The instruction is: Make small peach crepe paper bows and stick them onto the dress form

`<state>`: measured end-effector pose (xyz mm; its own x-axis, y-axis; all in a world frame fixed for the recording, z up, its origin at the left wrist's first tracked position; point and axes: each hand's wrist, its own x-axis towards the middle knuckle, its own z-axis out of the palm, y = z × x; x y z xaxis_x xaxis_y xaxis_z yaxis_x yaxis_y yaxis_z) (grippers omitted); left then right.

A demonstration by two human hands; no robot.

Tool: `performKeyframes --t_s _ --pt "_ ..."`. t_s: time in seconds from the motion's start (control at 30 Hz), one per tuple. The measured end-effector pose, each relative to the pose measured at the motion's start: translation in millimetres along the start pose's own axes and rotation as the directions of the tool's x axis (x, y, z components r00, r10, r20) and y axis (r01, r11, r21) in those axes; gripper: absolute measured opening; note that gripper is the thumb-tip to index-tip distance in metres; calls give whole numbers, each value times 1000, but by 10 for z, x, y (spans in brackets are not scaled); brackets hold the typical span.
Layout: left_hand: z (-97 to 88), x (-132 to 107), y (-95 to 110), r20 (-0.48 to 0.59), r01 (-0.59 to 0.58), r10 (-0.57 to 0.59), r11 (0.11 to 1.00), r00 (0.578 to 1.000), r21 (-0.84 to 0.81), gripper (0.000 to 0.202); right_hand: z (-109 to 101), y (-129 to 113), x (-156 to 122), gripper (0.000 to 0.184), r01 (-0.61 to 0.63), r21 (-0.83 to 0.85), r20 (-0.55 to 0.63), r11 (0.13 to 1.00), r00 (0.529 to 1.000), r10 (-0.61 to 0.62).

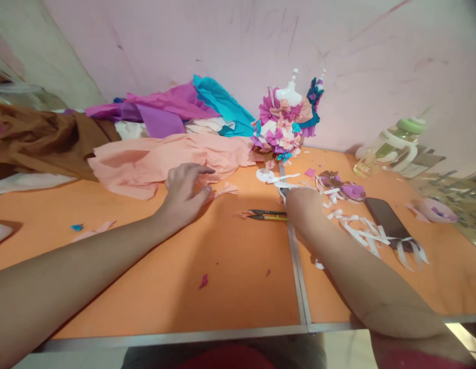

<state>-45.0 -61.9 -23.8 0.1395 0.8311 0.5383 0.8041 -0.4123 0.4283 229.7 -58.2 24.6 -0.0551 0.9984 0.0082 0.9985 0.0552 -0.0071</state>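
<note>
My left hand [186, 190] rests on the orange table [153, 287], fingers curled and pinching the edge of a peach crepe paper sheet [145, 159]. My right hand [299, 199] lies near the seam between the table panels, closed round the handle end of small yellow-and-black snips [265, 214], whose blades point left. A white paper strip [286, 179] lies across that hand. Behind it stands a small white mannequin [288, 120] dressed in pink, purple, peach and teal paper ruffles.
Purple, magenta, teal and white crepe sheets [172, 107] are piled at the back by the pink wall. Brown cloth [41, 138] lies at left. White paper strips [372, 233], a dark phone [386, 218], a green-capped bottle [395, 143] and a pink dish [436, 209] sit at right.
</note>
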Motion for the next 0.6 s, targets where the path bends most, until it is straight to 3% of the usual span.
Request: performKeyframes --t_s 0.07,0.13,0.2,0.23,0.3,0.33,0.4,0.5,0.6 --pt "-44 -41 55 -85 -85 79 994 993 -70 46 -76 -133 -158 23 -2 -125 -64 992 998 -6" --pt "-80 -89 137 -74 -200 191 967 979 -160 45 -150 -276 -339 26 123 -142 -71 982 988 -134" --pt "-102 -129 225 12 -275 288 924 957 -266 49 -200 -386 -493 20 384 -66 -163 921 906 -389" --pt "-109 -142 267 60 -291 326 900 943 -324 51 -212 -419 -546 20 471 -6 -222 882 860 -460" --pt "-125 -154 340 172 -280 383 857 908 -432 52 -200 -438 -590 26 583 137 -358 801 783 -509" --pt "-134 -156 373 220 -253 397 837 891 -484 52 -178 -430 -581 29 600 221 -412 769 772 -484" --pt "-155 -160 436 291 -163 392 796 873 -583 51 -106 -396 -519 31 581 412 -462 702 797 -389" --pt "-173 -180 524 311 -44 347 726 885 -686 42 26 -357 -394 35 477 694 -411 539 878 -247" --pt "-164 -208 579 320 -27 343 719 883 -694 33 117 -355 -321 35 426 808 -356 407 903 -238"
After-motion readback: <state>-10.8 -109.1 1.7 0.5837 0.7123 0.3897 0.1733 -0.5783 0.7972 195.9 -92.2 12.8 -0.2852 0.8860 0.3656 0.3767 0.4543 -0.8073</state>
